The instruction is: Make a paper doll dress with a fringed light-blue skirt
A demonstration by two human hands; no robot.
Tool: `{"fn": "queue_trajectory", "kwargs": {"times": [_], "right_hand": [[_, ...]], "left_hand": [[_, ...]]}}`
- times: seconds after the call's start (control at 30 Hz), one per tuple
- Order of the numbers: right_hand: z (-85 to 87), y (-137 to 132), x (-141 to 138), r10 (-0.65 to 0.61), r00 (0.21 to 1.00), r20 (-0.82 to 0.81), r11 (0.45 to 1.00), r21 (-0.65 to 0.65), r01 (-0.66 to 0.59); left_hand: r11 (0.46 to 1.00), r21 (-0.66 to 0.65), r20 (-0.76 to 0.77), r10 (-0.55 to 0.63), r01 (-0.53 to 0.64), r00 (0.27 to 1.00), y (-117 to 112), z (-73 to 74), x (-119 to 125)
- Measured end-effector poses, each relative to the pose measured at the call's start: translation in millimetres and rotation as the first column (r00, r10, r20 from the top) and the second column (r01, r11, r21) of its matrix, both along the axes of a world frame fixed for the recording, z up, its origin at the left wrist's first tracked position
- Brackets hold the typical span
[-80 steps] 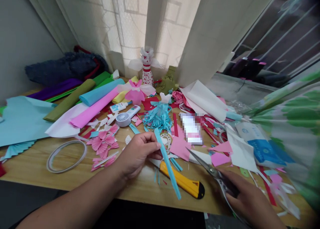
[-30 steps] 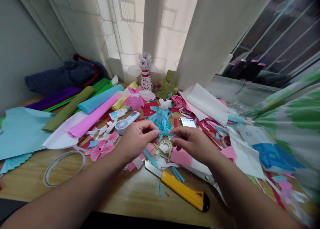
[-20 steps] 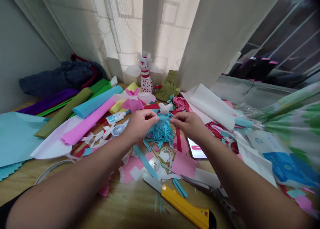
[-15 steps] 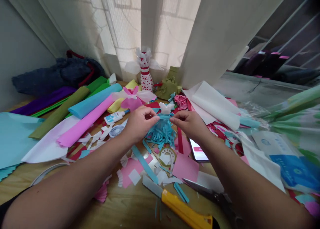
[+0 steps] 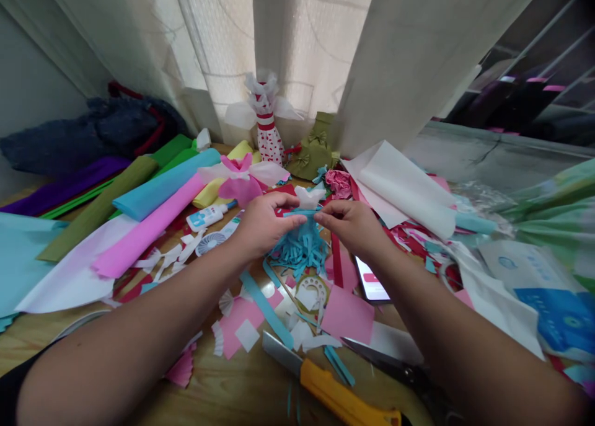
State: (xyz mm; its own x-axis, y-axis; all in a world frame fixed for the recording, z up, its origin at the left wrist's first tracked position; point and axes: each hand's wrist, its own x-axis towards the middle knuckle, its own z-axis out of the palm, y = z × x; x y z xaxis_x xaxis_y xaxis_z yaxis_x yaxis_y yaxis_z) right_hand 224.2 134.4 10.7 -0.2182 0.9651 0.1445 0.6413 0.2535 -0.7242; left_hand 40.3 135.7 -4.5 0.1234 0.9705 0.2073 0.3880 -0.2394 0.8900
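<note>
A small paper dress with a fringed light-blue skirt (image 5: pixel 301 252) and a white paper top (image 5: pixel 309 196) stands in the middle of the table. A narrow blue paper strip (image 5: pixel 304 213) runs across its waist, level between my hands. My left hand (image 5: pixel 269 222) holds the strip's left part between thumb and fingers. On the other side, my right hand (image 5: pixel 346 220) pinches its right end with thumb and forefinger. Both hands are close to the dress; the strip's path behind it is hidden.
A yellow-handled cutter knife (image 5: pixel 344 395) and dark scissors (image 5: pixel 395 364) lie in front among paper scraps. A phone (image 5: pixel 372 280) is beside my right forearm. Crepe paper rolls (image 5: pixel 162 187) and a glue bottle (image 5: pixel 207 217) lie left. Finished paper dresses (image 5: pixel 270 142) stand behind.
My left hand has shifted a little, its fingers now more extended above the strip. The right hand stays pinched at its end. The camera view has tilted slightly.
</note>
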Motion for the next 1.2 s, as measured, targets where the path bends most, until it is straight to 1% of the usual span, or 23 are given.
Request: {"fn": "queue_trajectory", "kwargs": {"times": [0.2, 0.47, 0.63, 0.73, 0.8, 0.87, 0.97, 1.03, 1.1, 1.2], "right_hand": [[-1.6, 1, 1, -0.004, 1.0, 0.012, 1.0, 0.006, 0.004], [-0.6, 5, 2, -0.036, 0.999, 0.015, 0.995, 0.095, 0.034], [1.7, 7, 3, 0.013, 0.999, -0.045, 0.995, 0.096, -0.009], [7.5, 5, 4, 0.075, 0.991, -0.111, 0.996, 0.064, -0.069], [12.7, 0, 5, 0.112, 0.977, -0.183, 0.994, 0.028, -0.109], [18.1, -6, 5, 0.125, 0.954, -0.271, 0.992, 0.002, -0.13], [26.5, -17, 4, 0.117, 0.924, -0.364, 0.992, -0.003, -0.127], [32.5, -24, 4, 0.103, 0.907, -0.408, 0.992, -0.02, -0.122], [39.0, -33, 3, 0.088, 0.875, -0.477, 0.989, -0.064, -0.134], [49.0, -47, -1, 0.076, 0.811, -0.58, 0.974, -0.132, -0.186]], "left_hand": [[1.0, -0.001, 0.041, -0.002, 0.002, 0.999, 1, 0.2, 3], [0.998, -0.047, 0.097, -0.026, 0.031, 0.995, 1, 3.7, 3], [0.995, -0.08, 0.136, -0.049, 0.06, 0.989, -1, 11.1, 2], [0.989, -0.112, 0.175, -0.07, 0.091, 0.982, -6, 20.3, 2], [0.984, -0.133, 0.202, -0.092, 0.12, 0.975, -10, 27.5, 1], [0.976, -0.157, 0.219, -0.112, 0.148, 0.969, -16, 34.3, -1], [0.961, -0.187, 0.243, -0.154, 0.202, 0.958, -23, 42.5, -4], [0.95, -0.179, 0.266, -0.204, 0.256, 0.942, -28, 47.2, -6], [0.942, -0.145, 0.283, -0.253, 0.302, 0.925, -33, 52.4, -9], [0.938, -0.108, 0.294, -0.286, 0.329, 0.912, -43, 61.1, -12]]}}
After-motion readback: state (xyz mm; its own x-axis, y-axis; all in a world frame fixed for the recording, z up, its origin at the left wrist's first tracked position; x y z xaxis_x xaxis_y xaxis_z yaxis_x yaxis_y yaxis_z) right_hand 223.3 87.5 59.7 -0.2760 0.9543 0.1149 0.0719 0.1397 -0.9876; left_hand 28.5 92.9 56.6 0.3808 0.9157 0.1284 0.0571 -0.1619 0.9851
